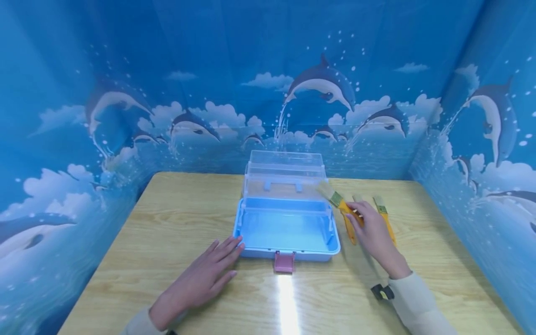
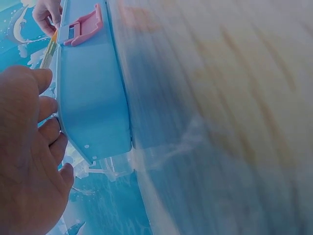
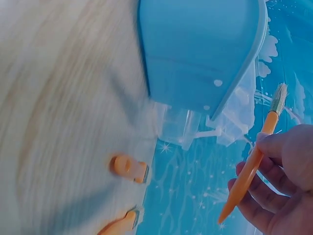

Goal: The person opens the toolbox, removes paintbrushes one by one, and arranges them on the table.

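A light blue plastic box [image 1: 289,231] stands on the table with its clear lid [image 1: 286,181] raised at the back. Its pink latch [image 1: 284,263] hangs down at the front. My left hand [image 1: 205,277] lies by the box's front left corner, fingers extended, fingertips at the rim. Between thumb and fingers, my right hand [image 1: 372,232] holds a paintbrush [image 3: 257,159] with an orange handle; its bristles point toward the box, near the right edge of the lid. Two more paintbrushes lie on the table beside the right hand: one brush [image 1: 351,231] partly covered, another brush [image 1: 383,211] farther right.
The wooden table [image 1: 180,209] reaches back to a blue dolphin-print curtain [image 1: 217,56], which also hangs along both sides. A black strap [image 1: 382,292] sits at the right sleeve cuff. Bright light reflects off the table in front of the latch.
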`<state>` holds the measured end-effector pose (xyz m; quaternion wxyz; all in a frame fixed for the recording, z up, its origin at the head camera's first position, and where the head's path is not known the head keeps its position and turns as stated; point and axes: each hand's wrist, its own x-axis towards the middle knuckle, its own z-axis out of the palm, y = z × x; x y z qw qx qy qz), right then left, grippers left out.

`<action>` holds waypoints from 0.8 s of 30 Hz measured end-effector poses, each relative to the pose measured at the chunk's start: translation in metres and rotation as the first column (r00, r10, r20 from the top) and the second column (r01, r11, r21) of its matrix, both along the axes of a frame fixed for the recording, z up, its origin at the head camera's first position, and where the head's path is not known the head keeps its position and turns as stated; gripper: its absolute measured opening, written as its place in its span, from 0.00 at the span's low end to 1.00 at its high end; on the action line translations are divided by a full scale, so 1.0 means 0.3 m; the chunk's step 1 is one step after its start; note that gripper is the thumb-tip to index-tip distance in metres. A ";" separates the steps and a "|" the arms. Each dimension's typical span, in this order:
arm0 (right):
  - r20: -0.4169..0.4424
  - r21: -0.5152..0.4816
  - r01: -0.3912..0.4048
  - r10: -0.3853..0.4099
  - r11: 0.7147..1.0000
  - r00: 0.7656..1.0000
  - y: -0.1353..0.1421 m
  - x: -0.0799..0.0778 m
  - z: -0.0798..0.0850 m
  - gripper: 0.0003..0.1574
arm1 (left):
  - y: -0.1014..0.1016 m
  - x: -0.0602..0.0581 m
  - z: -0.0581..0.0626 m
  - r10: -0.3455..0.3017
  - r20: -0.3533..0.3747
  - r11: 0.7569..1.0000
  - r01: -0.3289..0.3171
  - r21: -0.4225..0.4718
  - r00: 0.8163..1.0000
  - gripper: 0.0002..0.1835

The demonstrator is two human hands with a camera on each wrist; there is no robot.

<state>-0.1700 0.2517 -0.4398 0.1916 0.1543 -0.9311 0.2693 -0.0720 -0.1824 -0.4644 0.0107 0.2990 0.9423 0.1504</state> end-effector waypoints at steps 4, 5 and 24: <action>-0.005 -0.008 0.028 -0.028 1.000 1.000 0.021 0.012 -0.013 0.20 | 0.001 0.000 -0.003 0.003 0.005 1.000 -0.003 0.000 1.000 0.34; -0.006 -0.010 0.035 -0.035 0.999 0.999 0.025 0.014 -0.015 0.20 | 0.001 0.000 -0.003 0.004 0.007 1.000 -0.004 0.001 1.000 0.34; -0.080 -0.030 0.114 -0.116 0.993 0.990 0.121 0.047 -0.038 0.19 | -0.001 -0.003 -0.003 -0.005 -0.005 1.000 0.005 -0.001 1.000 0.34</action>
